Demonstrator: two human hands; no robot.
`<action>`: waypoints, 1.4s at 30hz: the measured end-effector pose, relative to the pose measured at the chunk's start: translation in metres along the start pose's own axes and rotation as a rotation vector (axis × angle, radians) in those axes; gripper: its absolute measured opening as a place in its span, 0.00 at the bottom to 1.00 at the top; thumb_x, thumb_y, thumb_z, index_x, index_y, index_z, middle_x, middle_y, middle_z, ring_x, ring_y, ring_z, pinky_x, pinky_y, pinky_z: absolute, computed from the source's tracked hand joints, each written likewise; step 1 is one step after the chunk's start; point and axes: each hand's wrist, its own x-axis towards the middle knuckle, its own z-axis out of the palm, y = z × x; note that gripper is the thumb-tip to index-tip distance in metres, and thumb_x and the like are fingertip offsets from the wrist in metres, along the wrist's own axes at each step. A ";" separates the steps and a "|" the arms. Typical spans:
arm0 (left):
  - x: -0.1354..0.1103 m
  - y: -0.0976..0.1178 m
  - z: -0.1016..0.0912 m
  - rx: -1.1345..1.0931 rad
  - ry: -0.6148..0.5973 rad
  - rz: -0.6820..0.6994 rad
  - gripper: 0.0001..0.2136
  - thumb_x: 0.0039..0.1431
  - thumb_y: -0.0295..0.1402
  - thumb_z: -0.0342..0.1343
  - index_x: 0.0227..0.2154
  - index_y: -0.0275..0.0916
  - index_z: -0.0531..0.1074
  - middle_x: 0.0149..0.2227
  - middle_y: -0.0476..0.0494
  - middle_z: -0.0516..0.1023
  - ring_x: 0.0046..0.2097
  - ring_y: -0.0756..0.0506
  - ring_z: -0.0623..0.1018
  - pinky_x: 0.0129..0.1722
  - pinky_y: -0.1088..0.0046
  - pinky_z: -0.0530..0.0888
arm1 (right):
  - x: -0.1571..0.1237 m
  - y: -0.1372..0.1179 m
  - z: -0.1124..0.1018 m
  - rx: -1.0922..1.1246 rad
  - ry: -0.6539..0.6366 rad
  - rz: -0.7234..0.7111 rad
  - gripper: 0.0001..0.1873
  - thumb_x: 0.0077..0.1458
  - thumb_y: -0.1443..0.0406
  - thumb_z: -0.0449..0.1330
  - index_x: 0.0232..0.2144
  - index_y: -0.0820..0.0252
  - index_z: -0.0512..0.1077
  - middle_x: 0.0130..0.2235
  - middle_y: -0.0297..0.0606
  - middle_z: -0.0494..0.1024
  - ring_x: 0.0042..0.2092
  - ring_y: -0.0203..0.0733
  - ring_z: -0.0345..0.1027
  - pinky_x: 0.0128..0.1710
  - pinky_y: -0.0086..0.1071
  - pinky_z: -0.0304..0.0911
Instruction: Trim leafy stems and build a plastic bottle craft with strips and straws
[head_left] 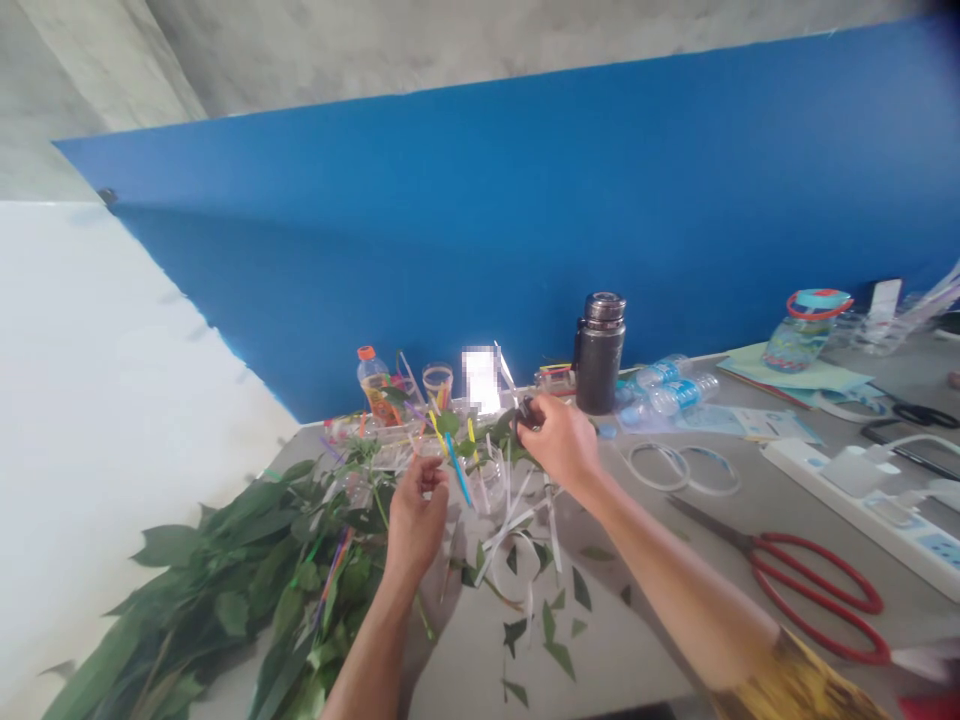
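My right hand [564, 440] is closed around the black handle of a pair of scissors [523, 412], whose narrow pale blade seems to point up and away. In front of the clear plastic cup [491, 490], my left hand [418, 512] has its fingers curled in; whether anything is between them is hidden. Blue and yellow straws, among them a blue straw [457, 468], stand with green leaves between the two hands. White paper strips [517, 512] and cut leaf pieces [551, 630] lie scattered below.
A heap of leafy branches [247, 560] covers the left side. Behind stand an orange-capped bottle [375, 385], a lit screen [480, 380] and a dark thermos [600, 355]. At right lie red-handled scissors [817, 590], a power strip [870, 510], a coiled white cable [679, 470] and plastic bottles [679, 390].
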 end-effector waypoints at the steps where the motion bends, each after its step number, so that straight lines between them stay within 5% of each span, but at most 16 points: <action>1: 0.000 0.000 0.000 0.003 -0.005 0.000 0.16 0.50 0.36 0.53 0.42 0.39 0.75 0.35 0.43 0.81 0.37 0.41 0.80 0.45 0.60 0.76 | 0.000 0.000 -0.001 0.007 -0.002 0.003 0.05 0.52 0.60 0.66 0.31 0.53 0.75 0.33 0.36 0.83 0.33 0.44 0.74 0.29 0.32 0.50; 16: 0.001 -0.005 0.001 -0.005 0.014 0.019 0.16 0.51 0.36 0.53 0.42 0.39 0.76 0.34 0.44 0.81 0.36 0.42 0.80 0.45 0.60 0.76 | 0.008 0.004 -0.006 0.543 -0.008 0.138 0.20 0.49 0.49 0.64 0.20 0.58 0.71 0.20 0.32 0.73 0.24 0.38 0.63 0.24 0.30 0.52; 21: 0.001 -0.007 0.000 -0.020 0.017 0.015 0.16 0.51 0.37 0.54 0.42 0.38 0.76 0.35 0.43 0.82 0.37 0.41 0.80 0.44 0.59 0.76 | 0.013 0.012 -0.009 0.782 0.081 0.103 0.22 0.47 0.47 0.67 0.34 0.59 0.74 0.32 0.40 0.82 0.32 0.42 0.72 0.31 0.32 0.65; 26: 0.001 -0.008 0.000 -0.039 0.018 0.021 0.16 0.51 0.36 0.54 0.42 0.38 0.76 0.34 0.43 0.81 0.36 0.42 0.80 0.43 0.60 0.76 | 0.010 0.014 -0.011 0.848 -0.087 -0.076 0.27 0.55 0.44 0.61 0.46 0.57 0.74 0.41 0.42 0.83 0.28 0.37 0.68 0.29 0.32 0.67; 30: 0.002 -0.008 0.000 -0.063 0.010 -0.004 0.16 0.50 0.37 0.55 0.42 0.38 0.76 0.35 0.42 0.82 0.37 0.41 0.80 0.44 0.60 0.76 | 0.007 0.012 -0.009 0.886 -0.172 -0.120 0.27 0.56 0.43 0.60 0.44 0.58 0.74 0.39 0.42 0.83 0.26 0.37 0.67 0.26 0.32 0.66; 37: 0.001 -0.007 -0.001 -0.073 0.016 -0.030 0.16 0.50 0.36 0.56 0.42 0.38 0.76 0.36 0.42 0.82 0.38 0.42 0.80 0.45 0.61 0.75 | 0.011 0.026 -0.002 0.953 0.036 -0.069 0.27 0.58 0.42 0.59 0.44 0.58 0.73 0.47 0.46 0.83 0.24 0.33 0.65 0.24 0.31 0.62; 42: 0.002 -0.009 -0.001 -0.074 0.015 -0.039 0.16 0.49 0.34 0.55 0.42 0.39 0.76 0.36 0.42 0.82 0.38 0.42 0.81 0.41 0.63 0.76 | 0.021 0.037 -0.003 0.981 0.131 0.048 0.30 0.56 0.39 0.60 0.41 0.59 0.75 0.42 0.45 0.84 0.22 0.33 0.63 0.21 0.29 0.57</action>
